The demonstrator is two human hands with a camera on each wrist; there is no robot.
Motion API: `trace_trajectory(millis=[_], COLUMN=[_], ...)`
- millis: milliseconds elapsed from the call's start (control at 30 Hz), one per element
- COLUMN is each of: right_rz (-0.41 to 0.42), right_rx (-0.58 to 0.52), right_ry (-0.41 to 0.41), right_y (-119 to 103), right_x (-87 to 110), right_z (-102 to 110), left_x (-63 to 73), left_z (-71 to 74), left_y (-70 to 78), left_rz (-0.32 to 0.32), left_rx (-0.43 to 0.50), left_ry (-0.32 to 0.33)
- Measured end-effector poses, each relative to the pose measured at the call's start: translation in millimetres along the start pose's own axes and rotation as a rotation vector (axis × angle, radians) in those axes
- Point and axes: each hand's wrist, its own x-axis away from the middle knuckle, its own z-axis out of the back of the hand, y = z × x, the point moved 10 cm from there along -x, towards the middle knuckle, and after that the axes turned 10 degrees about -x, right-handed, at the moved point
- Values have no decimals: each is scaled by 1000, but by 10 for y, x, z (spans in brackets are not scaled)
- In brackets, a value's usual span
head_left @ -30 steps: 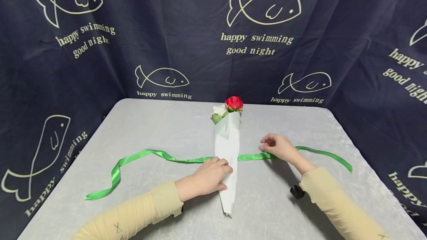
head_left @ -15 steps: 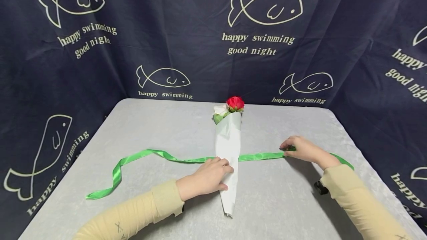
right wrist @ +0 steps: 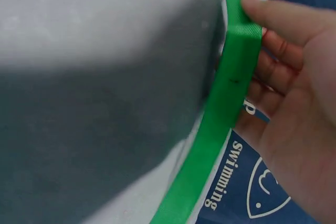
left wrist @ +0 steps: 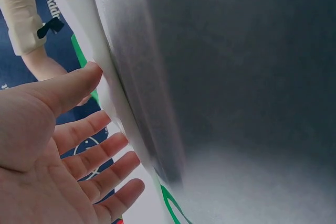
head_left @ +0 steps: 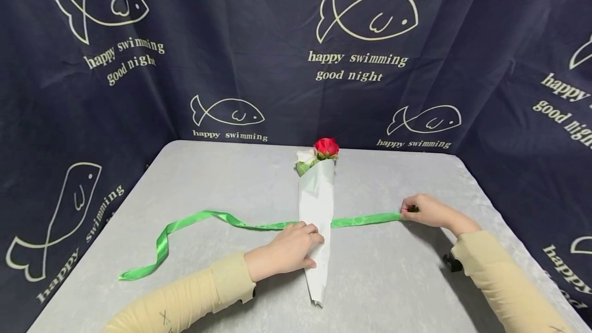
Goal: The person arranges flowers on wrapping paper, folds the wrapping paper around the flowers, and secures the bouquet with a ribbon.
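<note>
Right fingers (right wrist: 286, 50) — farther out now — pinch ribbon (right wrist: 228, 87).

We see the right hand (head_left: 429, 210) pinching the green ribbon (head_left: 367, 219), its grip now farther from the wrapped flowers (head_left: 317, 194)

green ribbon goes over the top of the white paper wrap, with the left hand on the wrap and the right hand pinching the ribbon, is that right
Not quite: the green ribbon passes under the white paper wrap, as the head view shows. The left hand is on the wrap and the right hand pinches the ribbon, as you say.
</note>
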Motion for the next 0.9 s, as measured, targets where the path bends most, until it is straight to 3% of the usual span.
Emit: trace_trajectory(millis=[333,467,700,900], right_rz=[-108,-53,137,220], right_rx=[-474,-676,-1050,-1195], right_ry=[-103,-134,-187,-151], right_y=[-103,-235,-517,-635], right_x=[59,43,-3,-19], right_z=[6,19,79,199], left_x=[-5,-2,-10,-7], left_z=[-5,2,-10,3], left_y=[-2,-8,-18,-19], left_rz=[-9,-9,-13,-21], left_rx=[-11,-4,1,-4], left_ry=[10,11,7,17])
